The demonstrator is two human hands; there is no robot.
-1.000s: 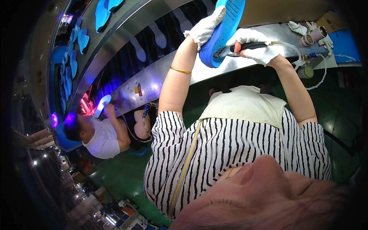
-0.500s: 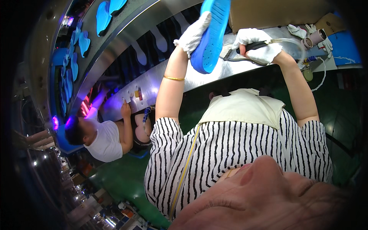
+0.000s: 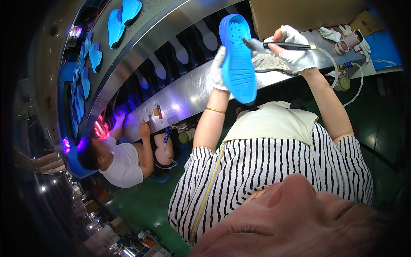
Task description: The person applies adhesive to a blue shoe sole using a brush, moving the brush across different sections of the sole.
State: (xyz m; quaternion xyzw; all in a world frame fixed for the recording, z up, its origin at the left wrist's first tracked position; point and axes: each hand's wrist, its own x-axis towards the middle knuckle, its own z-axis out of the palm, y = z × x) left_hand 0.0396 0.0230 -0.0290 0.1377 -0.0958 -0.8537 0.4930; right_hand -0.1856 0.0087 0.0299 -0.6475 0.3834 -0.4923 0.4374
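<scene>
My left hand [image 3: 218, 70], in a white knitted glove, is grasping a bright blue, foot-shaped sole [image 3: 240, 75] at the upper middle of the frame. The sole stands almost lengthwise, its end with small holes at the top and its grooved end lower down. My grip is on its left long edge, near the middle; the fingers behind it are hidden from me. My right hand [image 3: 295, 49], in a white glove with some bare fingertips, is closed around a slim black-handled brush [image 3: 291, 45] to the right of the sole. The grey brush tip points left and overlaps the sole's right edge below the holes, but I cannot say surely whether it touches the surface. A pale flexible hose [image 3: 333, 64] runs from the handle's rear end.

Under my right hand, a pale, dark-edged sole-shaped piece [image 3: 274, 63] lies on the shiny metal bench [image 3: 192, 92]. At the upper right are loose white gloves [image 3: 330, 34] beside a pinkish cylindrical container [image 3: 353, 39]. More blue curved pieces [image 3: 114, 28] are in the upper left, and a co-worker in a white T-shirt [image 3: 124, 165] sits at the left.
</scene>
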